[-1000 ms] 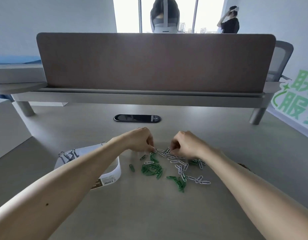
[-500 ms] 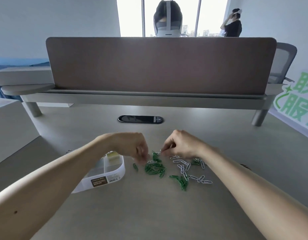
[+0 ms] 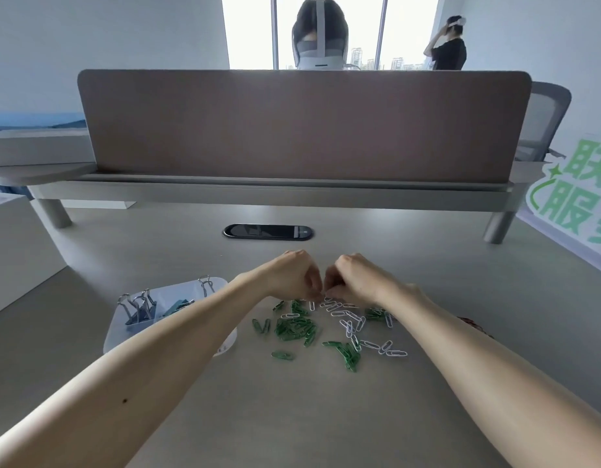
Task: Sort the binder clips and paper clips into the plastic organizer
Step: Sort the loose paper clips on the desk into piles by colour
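My left hand and my right hand meet knuckle to knuckle at the far edge of the clip pile. Both have their fingers curled, and the fingertips pinch white paper clips where the hands touch. Green paper clips lie in a heap just in front of my left hand, with more green ones nearer to me. The white plastic organizer sits at the left, partly under my left forearm. It holds several blue binder clips with silver handles.
A black oval cable grommet is set in the desk beyond my hands. A brown divider panel on a raised shelf closes the back. A white box stands at the left edge. Two people are behind the divider.
My left hand dipped left toward the green clips near the organizer, then came back right. It now touches my right hand at the pile's far edge. The view shifted slightly.
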### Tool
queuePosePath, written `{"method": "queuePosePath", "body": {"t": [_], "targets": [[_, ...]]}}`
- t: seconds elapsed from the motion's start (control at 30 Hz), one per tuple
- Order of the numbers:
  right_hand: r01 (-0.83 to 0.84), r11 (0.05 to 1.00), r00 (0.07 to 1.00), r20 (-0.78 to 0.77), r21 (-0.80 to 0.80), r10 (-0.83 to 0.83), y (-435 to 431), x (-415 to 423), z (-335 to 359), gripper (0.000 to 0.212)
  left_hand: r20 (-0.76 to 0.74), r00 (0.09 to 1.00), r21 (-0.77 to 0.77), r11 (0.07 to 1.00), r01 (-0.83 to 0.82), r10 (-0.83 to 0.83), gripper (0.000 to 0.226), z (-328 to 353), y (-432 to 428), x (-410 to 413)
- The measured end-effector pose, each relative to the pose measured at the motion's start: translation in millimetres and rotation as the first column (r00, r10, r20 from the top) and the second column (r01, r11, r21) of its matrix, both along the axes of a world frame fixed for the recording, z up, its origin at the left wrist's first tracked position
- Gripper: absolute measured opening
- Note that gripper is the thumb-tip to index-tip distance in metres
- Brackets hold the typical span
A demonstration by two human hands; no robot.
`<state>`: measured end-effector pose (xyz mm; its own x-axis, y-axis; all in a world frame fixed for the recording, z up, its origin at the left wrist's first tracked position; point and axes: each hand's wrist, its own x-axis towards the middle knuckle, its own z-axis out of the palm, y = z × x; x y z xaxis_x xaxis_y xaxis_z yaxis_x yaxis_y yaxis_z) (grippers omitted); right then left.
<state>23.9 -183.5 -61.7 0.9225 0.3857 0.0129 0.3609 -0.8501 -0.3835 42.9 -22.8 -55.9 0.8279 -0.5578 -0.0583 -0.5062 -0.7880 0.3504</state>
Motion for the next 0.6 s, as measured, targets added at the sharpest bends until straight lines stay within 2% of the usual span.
{"method": "queuePosePath", "body": {"t": [0.33,0.5,0.6], "targets": [[0.036,0.999,0.999,0.029,-0.008,-0.036,-7.8,-1.6,0.6,0.011,0.009,0.999,0.138,0.990,0.036,-0.037,0.011,8.6,-16.9,-0.3],[0.040,0.999,0.997,0.059,-0.013,-0.039,-11.3,-2.0,-1.7,0.010,0.032,0.999,0.233,0.972,0.019,-0.028,0.018,5.2,-23.9,-1.3],[0.010,1.000,0.997,0.072,0.006,-0.011,-13.6,-3.7,-2.0,0.007,0.069,0.998,0.153,0.988,0.002,-0.012,0.017,12.4,-19.0,-0.5]]}}
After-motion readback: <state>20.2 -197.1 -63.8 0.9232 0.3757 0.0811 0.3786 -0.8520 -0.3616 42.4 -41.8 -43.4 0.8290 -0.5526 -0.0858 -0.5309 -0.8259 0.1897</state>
